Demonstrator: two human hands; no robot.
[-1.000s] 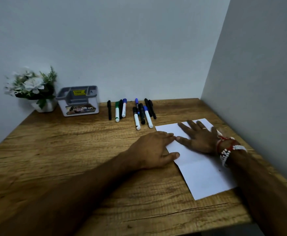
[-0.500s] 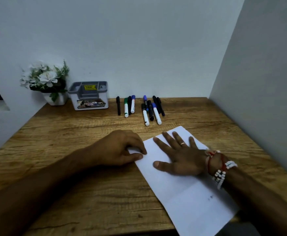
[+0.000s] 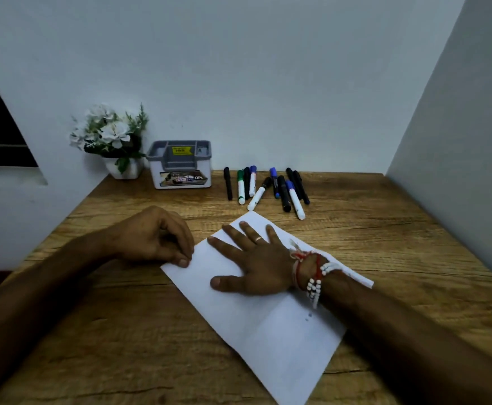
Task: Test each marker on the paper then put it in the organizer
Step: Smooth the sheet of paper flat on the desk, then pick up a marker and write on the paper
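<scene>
A white sheet of paper (image 3: 271, 325) lies skewed on the wooden desk (image 3: 122, 346), one corner pointing toward the markers and the near corner running to the desk's front edge. The right hand (image 3: 256, 264) lies flat on the paper's upper half, palm down with fingers spread wide and holding nothing; a ring sits on one finger, and red thread and white bead bracelets (image 3: 312, 276) circle the wrist. The right forearm crosses the paper's right side and hides part of that edge. The left hand (image 3: 154, 238) rests on the desk just beside the paper, loosely curled, with fingertips (image 3: 183, 262) touching the paper's left edge; it holds no marker.

The markers (image 3: 268, 187) lie in a loose row at the back of the desk, well apart from both hands: black ones, a green-capped white one (image 3: 241, 187), blue-capped white ones and a black-capped white one (image 3: 258, 194) lying slanted, its end near the paper's far corner. Left of them, against the wall, stands the grey-and-white organizer (image 3: 180, 165) with a yellow label inside; its compartments appear to hold no markers. Just beside it, in the corner, is a white pot of white flowers (image 3: 110, 138). A faint blue mark (image 3: 307, 318) shows on the paper near the right forearm
</scene>
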